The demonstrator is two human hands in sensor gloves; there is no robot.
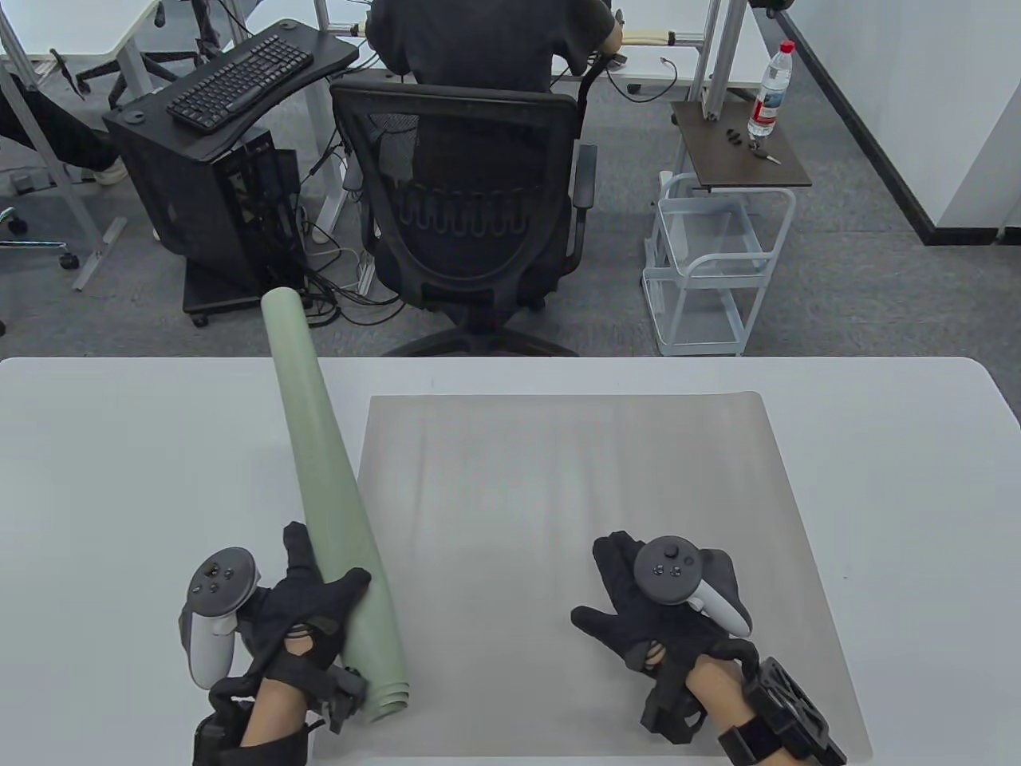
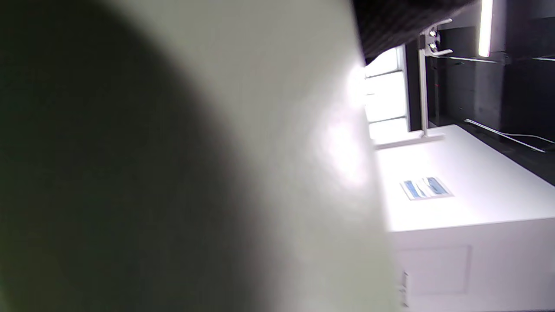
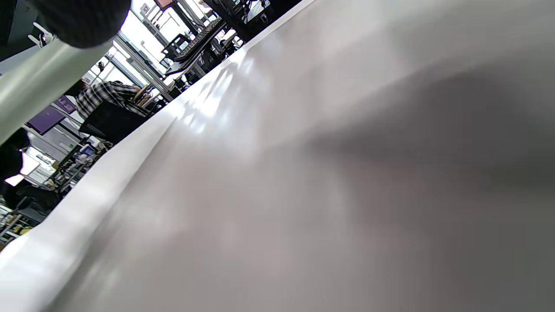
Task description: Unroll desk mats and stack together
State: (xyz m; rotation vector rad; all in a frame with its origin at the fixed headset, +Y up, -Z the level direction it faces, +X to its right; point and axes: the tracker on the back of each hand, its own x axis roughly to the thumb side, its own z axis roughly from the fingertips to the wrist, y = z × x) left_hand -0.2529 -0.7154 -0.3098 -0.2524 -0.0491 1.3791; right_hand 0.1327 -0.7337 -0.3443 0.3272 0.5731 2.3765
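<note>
One mat flat, one still rolled: roughly halfway, by my judgement.

Nearest, the left hand (image 1: 299, 618) grasps the near end of the green roll (image 1: 327, 495), which lies along the left edge of the grey mat (image 1: 558, 511) and runs past the table's (image 1: 120, 479) far edge; the right hand (image 1: 666, 610) rests spread and flat on the grey mat, holding nothing. Left to do: unroll the green mat and lay it on the grey. Only the table view shows both hands; the left wrist view is filled by the blurred roll (image 2: 260, 173), the right by the mat's surface (image 3: 325, 173).
</note>
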